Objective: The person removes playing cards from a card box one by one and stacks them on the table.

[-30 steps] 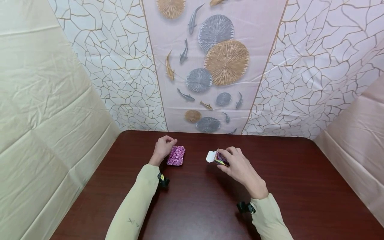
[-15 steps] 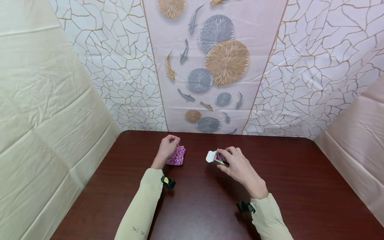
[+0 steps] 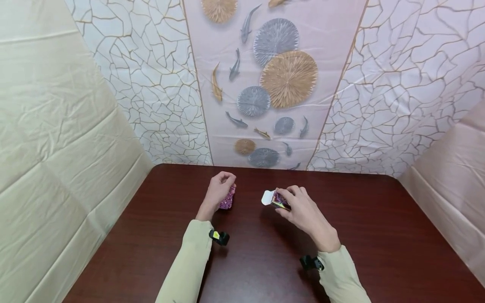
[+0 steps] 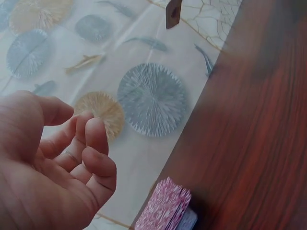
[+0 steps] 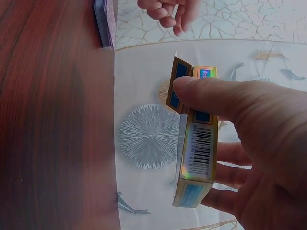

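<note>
A stack of playing cards [image 3: 227, 202] with pink-purple patterned backs lies on the table, left of centre. My left hand [image 3: 221, 187] is above it and hides part of it in the head view. Loosely curled fingers with nothing between them show on that left hand [image 4: 62, 163] in the left wrist view, with the card stack [image 4: 164, 207] below. My right hand [image 3: 303, 210] grips a small shiny card box [image 3: 281, 201], its white flap [image 3: 267, 197] folded out to the left. In the right wrist view the thumb presses near the flap end of the box [image 5: 195, 151], beside a barcode.
The dark red-brown table [image 3: 246, 261] ends at a patterned cloth backdrop [image 3: 261, 134] behind both hands. Beige cloth [image 3: 49, 168] hangs along the left side, and pinkish cloth [image 3: 451, 189] along the right.
My left hand has moved right, from the left edge of the card stack to over it, covering more of it. My right hand and the box have stayed in place.
</note>
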`<state>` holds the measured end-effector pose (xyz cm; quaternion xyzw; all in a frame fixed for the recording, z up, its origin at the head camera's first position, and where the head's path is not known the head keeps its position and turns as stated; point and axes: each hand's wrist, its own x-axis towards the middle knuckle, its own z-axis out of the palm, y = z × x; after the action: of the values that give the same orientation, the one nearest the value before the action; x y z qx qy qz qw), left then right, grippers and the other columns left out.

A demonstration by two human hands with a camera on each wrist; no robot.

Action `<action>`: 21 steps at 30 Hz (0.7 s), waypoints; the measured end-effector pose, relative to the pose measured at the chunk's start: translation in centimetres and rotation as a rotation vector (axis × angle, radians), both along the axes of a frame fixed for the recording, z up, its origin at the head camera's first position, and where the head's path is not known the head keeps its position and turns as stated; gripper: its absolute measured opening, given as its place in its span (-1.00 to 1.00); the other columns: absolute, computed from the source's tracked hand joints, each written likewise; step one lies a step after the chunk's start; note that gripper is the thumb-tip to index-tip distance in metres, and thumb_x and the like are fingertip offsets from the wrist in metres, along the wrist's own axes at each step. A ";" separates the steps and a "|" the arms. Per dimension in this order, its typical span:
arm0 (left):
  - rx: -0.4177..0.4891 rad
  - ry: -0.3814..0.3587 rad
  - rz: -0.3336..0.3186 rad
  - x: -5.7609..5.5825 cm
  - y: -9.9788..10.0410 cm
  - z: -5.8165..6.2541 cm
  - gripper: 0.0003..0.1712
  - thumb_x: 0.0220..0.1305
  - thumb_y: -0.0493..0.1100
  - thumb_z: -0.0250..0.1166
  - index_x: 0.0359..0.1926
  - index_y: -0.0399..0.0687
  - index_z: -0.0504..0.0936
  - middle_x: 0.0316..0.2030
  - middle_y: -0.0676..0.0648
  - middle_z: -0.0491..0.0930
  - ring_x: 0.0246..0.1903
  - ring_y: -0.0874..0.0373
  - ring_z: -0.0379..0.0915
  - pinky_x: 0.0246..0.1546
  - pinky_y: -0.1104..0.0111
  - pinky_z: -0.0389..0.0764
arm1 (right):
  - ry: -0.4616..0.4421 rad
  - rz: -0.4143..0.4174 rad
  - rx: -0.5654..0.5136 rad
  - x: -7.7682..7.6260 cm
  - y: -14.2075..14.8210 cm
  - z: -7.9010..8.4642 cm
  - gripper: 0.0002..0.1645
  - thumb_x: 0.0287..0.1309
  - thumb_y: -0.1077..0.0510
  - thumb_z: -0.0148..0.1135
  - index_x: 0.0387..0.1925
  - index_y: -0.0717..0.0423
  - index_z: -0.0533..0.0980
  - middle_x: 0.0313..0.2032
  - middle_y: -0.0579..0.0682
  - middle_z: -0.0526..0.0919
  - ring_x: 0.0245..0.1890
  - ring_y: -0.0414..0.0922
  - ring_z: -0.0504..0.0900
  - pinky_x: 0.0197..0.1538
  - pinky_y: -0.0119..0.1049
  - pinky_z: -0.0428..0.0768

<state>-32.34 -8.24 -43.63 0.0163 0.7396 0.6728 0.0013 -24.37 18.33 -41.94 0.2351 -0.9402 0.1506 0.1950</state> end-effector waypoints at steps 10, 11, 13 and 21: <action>0.026 -0.010 -0.018 2.1 1.9 0.7 -0.76 0.39 -0.09 0.20 -0.08 -0.16 0.58 -0.50 0.02 0.56 -0.61 0.22 0.48 -0.68 0.45 0.35 | -0.005 0.004 0.005 0.0 -0.2 0.0 -0.33 -0.03 0.06 0.53 0.15 0.09 0.53 -0.06 0.16 0.55 -0.11 0.09 0.45 -0.19 -0.08 0.57; 0.021 -0.009 -0.023 2.2 2.2 0.7 -0.77 0.39 -0.08 0.20 -0.09 -0.14 0.58 -0.50 0.02 0.57 -0.61 0.22 0.49 -0.69 0.45 0.35 | -0.005 0.005 0.004 0.0 -0.2 0.0 -0.33 -0.03 0.06 0.53 0.15 0.09 0.53 -0.06 0.16 0.55 -0.10 0.09 0.45 -0.19 -0.08 0.57; 0.018 -0.003 -0.033 2.4 2.7 0.7 -0.78 0.40 -0.08 0.20 -0.10 -0.12 0.59 -0.50 0.03 0.56 -0.60 0.23 0.50 -0.66 0.46 0.38 | -0.001 0.004 0.005 0.0 -0.2 0.0 -0.33 -0.03 0.06 0.53 0.15 0.08 0.53 -0.06 0.16 0.55 -0.10 0.10 0.45 -0.18 -0.07 0.57; 0.021 0.018 -0.086 3.4 4.2 0.9 -0.78 0.42 -0.09 0.19 -0.08 -0.13 0.58 -0.48 0.01 0.56 -0.57 0.23 0.51 -0.60 0.44 0.43 | 0.008 0.011 0.004 -0.1 -0.3 -0.1 -0.33 -0.05 0.06 0.54 0.14 0.08 0.54 -0.07 0.16 0.56 -0.12 0.08 0.45 -0.17 -0.07 0.56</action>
<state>-28.99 -4.06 -42.71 0.0543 0.7313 0.6795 0.0234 -24.44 18.05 -42.00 0.2410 -0.9384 0.1489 0.1977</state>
